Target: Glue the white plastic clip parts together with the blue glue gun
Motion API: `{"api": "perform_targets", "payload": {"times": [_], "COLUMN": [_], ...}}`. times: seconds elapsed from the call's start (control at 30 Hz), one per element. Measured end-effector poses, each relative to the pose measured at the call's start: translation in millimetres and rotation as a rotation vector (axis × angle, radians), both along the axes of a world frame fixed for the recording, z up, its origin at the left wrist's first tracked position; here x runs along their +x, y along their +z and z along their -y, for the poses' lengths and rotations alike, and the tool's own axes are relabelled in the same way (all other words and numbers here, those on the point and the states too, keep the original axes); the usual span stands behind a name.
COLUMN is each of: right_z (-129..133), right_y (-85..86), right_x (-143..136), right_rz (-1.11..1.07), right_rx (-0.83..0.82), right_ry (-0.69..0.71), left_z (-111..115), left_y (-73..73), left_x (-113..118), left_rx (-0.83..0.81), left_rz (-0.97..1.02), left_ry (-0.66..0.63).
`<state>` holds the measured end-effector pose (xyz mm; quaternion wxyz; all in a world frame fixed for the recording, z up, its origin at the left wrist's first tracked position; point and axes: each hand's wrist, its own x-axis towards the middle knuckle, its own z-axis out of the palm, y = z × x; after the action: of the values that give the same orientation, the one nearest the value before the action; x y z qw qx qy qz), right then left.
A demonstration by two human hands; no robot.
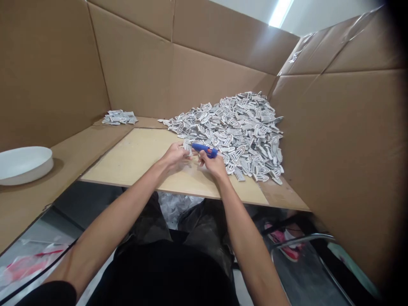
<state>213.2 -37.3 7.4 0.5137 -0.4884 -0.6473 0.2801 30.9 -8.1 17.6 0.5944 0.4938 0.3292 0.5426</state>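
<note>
My left hand [176, 154] pinches a small grey-white slotted piece [188, 147] between its fingertips, just above the board. In my right hand [213, 162] is a blue hand tool with a red part [203, 148], its narrower end pointing left at the piece. Its exact kind is too small to make out. Right behind both hands rises a large pile of similar slotted pieces [245, 123], some flat-ended and some rounded.
A smaller heap of pieces [119, 117] lies at the back left. On the left cardboard ledge stands a white round basin [25, 165]. Tall cardboard walls [204, 72] enclose the pale board [117, 159]. Clear plastic [178, 206] shows below the board, between my legs.
</note>
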Motion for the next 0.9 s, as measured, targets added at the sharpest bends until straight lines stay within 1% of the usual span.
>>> {"api": "perform_targets", "payload": {"times": [0.23,0.43,0.67,0.83,0.9], "right_z": [-0.7,5.1,5.4,2.7,2.9], "right_y": [0.0,2.9,1.1,-1.0,-1.7], "right_x": [-0.3,-0.9,-0.6,-1.6,-2.4], "right_rz": [0.023,0.156,0.22,0.243,0.275], "right_rx": [0.024,0.067,0.109,0.123,0.156], "right_ry": [0.016,-0.051,-0.115,-0.099,-0.084], "left_z": [4.8,8.7,0.7,0.0,0.9], "left_y": [4.1,7.8,1.4,1.0,0.8], "left_x": [0.2,1.2,1.6,3.1,3.6], "left_rx": [0.005,-0.004,0.045,0.036,0.043], "left_rz": [0.007,0.009,0.0,-0.019,-0.033], "left_ry": [-0.021,0.004,0.016,0.049,0.065]}}
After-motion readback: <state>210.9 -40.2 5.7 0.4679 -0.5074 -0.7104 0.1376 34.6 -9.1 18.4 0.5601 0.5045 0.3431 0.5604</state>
